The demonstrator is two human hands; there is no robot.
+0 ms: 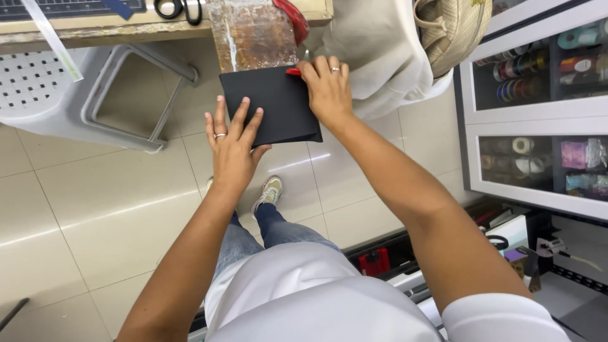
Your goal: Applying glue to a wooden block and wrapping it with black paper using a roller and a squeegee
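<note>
Flat and open, the left hand (232, 147) presses fingers down on the lower left part of a black rectangular sheet (272, 104). At the sheet's top right corner, the right hand (327, 88) grips a small red tool (293, 72), beside a cream fabric bag (386, 50).

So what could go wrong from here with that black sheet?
1. The black sheet overhangs the board edge, mostly unsupported; if the left hand eases off, it could sag or slip to the floor.
2. The right hand works a small red tool right at its fingertips; a slip might nick a finger or mark the sheet.
3. Scissors lie close by on the bench, easy to knock.
</note>
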